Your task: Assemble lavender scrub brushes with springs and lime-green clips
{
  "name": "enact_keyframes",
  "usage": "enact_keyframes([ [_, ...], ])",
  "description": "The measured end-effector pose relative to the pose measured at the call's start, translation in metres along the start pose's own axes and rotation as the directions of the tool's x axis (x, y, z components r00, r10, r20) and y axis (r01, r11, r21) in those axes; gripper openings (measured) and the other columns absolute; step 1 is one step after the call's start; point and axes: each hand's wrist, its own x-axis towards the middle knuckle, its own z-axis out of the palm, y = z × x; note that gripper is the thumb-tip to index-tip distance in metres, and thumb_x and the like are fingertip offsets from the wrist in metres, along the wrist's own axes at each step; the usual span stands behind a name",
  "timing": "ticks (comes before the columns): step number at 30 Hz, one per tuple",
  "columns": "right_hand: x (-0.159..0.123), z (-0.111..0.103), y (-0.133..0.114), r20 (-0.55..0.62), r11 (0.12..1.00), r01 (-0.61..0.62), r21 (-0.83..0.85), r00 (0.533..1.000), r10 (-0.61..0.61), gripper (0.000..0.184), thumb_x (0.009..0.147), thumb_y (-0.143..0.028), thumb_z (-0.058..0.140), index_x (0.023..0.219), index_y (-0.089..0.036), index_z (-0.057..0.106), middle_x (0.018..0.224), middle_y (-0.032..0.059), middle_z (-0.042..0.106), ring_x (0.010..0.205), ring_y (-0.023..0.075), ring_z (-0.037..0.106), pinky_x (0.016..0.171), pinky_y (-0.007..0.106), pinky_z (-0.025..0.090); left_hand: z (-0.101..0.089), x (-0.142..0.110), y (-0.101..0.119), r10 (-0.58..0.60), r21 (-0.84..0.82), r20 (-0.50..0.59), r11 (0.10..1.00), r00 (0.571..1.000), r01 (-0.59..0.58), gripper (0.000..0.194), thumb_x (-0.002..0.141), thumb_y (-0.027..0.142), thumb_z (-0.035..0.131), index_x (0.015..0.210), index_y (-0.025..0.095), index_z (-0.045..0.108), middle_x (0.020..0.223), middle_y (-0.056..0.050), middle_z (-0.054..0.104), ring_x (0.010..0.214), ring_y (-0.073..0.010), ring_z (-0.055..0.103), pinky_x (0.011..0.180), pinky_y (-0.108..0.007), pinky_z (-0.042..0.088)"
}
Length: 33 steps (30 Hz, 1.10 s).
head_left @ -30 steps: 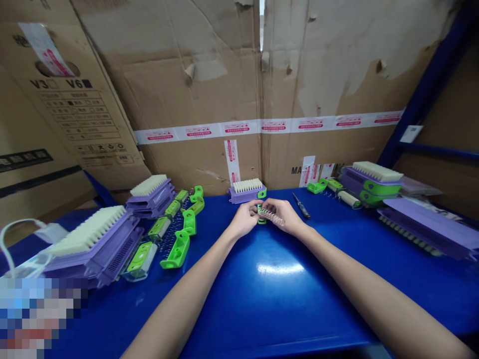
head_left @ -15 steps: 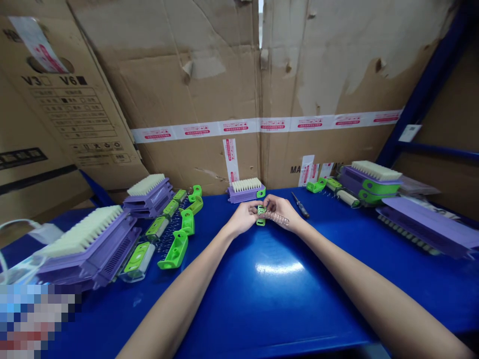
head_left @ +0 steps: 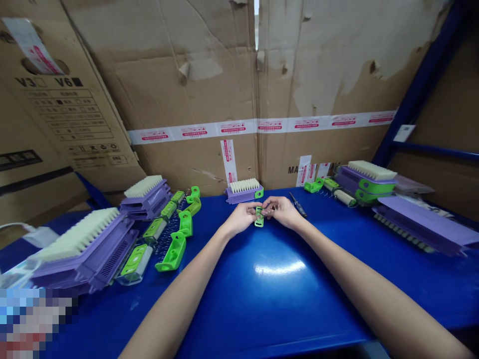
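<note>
Near the middle of the blue table, my left hand [head_left: 240, 218] pinches a small bright-green plastic piece with slots [head_left: 258, 222] and keeps it upright. My right hand [head_left: 283, 211] is closed on a thin metal coil spring [head_left: 268, 211], whose near end meets the green piece. Fingers cover part of the spring, so I cannot tell whether it is hooked in or only touching. Just behind my hands sits a purple brush head [head_left: 244, 192] with cream bristles and a green end. A dark screwdriver-like tool [head_left: 298, 204] lies right of my right hand.
Purple brush parts [head_left: 80, 239] are stacked at left, beside green-topped clear cases [head_left: 136, 262], several springs [head_left: 167, 239] and green end brackets [head_left: 172, 252]. More purple brush parts [head_left: 368, 179] stand at right. Cardboard [head_left: 194, 94] walls the back; a blue post [head_left: 419, 80] rises at right.
The spring hung out to the right below my right hand earlier; now it is mostly gathered in the right fingers, against the green piece. The view has shifted slightly.
</note>
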Motion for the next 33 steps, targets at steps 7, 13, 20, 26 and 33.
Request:
enact_keyframes([
  [7,-0.001,0.002,-0.006,-0.003,0.999,-0.008,-0.047,1.000,0.008,0.010,0.069,-0.023,0.063,0.075,-0.015,0.059,0.058,-0.0006,0.060,0.053,0.0136,0.057,0.054,0.024,0.045,0.005,0.001,-0.003,0.004,-0.090,0.010,0.996,1.000,-0.003,0.038,0.065,0.005,0.068,0.103,0.009,0.063,0.073,-0.005,0.070,0.067,-0.0131,0.063,0.067,-0.024,0.048],
  [13,-0.003,0.008,-0.003,0.029,0.970,0.144,-0.194,0.990,-0.141,0.026,0.077,-0.016,0.048,0.096,-0.016,0.065,0.081,0.0036,0.068,0.063,0.0140,0.059,0.061,0.025,0.047,0.007,0.002,-0.003,0.027,-0.061,-0.093,0.998,0.995,-0.033,0.033,0.069,-0.002,0.060,0.099,0.010,0.064,0.073,-0.003,0.070,0.069,-0.0127,0.064,0.067,-0.023,0.049],
  [20,-0.006,0.009,-0.009,0.016,0.961,0.146,-0.235,0.989,-0.147,0.022,0.081,-0.021,0.047,0.086,-0.015,0.067,0.072,0.0025,0.066,0.061,0.0140,0.057,0.058,0.024,0.045,0.007,0.002,-0.005,0.008,-0.103,-0.159,0.994,0.987,-0.025,0.034,0.065,-0.001,0.065,0.097,0.010,0.064,0.068,-0.002,0.068,0.067,-0.0122,0.064,0.066,-0.022,0.049],
  [26,-0.005,0.005,-0.013,0.116,0.996,0.075,-0.052,0.991,-0.069,0.021,0.074,-0.019,0.053,0.088,-0.013,0.068,0.075,0.0027,0.067,0.063,0.0140,0.058,0.060,0.024,0.047,0.007,0.001,0.001,-0.001,-0.079,-0.177,0.997,0.984,-0.013,0.034,0.064,-0.004,0.063,0.095,0.010,0.065,0.064,0.001,0.066,0.061,-0.0099,0.061,0.059,-0.019,0.046],
  [33,-0.004,0.004,-0.011,0.107,0.991,0.116,-0.061,0.988,-0.109,0.027,0.069,-0.025,0.067,0.093,-0.014,0.070,0.086,0.0043,0.069,0.072,0.0166,0.062,0.069,0.029,0.050,0.005,-0.002,0.007,-0.011,-0.057,-0.142,0.998,0.990,0.003,0.034,0.063,-0.006,0.060,0.094,0.010,0.065,0.072,-0.003,0.069,0.068,-0.0125,0.063,0.068,-0.023,0.048],
])
